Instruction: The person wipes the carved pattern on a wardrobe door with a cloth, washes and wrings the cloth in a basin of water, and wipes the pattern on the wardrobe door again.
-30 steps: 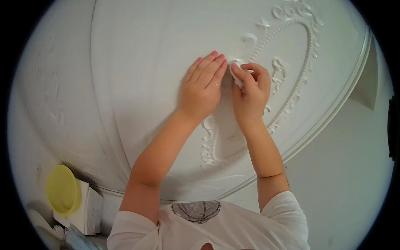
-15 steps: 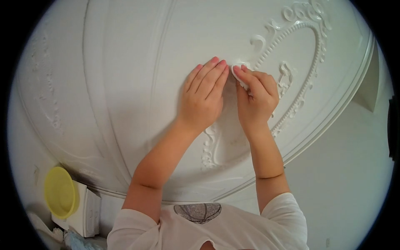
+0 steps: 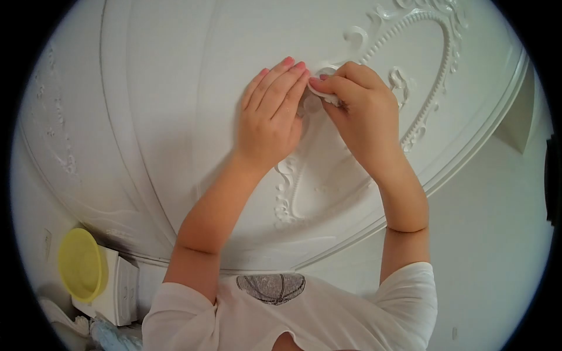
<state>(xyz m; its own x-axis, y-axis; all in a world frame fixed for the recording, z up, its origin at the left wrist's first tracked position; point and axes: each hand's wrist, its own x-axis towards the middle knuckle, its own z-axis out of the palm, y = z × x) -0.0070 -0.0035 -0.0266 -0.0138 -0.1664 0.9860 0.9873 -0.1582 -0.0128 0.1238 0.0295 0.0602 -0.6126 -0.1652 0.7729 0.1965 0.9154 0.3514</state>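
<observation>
My left hand (image 3: 269,114) lies flat on the white panel (image 3: 181,76), its fingers stretched upward and nearly together. Just to its right, my right hand (image 3: 366,111) pinches a small white object (image 3: 323,95) between thumb and fingers, against the raised carved moulding. What the white object is made of cannot be made out. A beaded oval border (image 3: 445,58) with scroll ornaments curves around to the right of my right hand. Part of the carving is hidden behind both hands.
A yellow basin (image 3: 82,264) stands at the lower left on a white cabinet (image 3: 126,289), with a pale blue plastic bag (image 3: 111,334) below it. The panel's curved edge (image 3: 468,159) runs along the right.
My right hand has turned, with its wrist and forearm now farther right, and its fingertips have shifted slightly left and up with the white object. My left hand has moved slightly left and up.
</observation>
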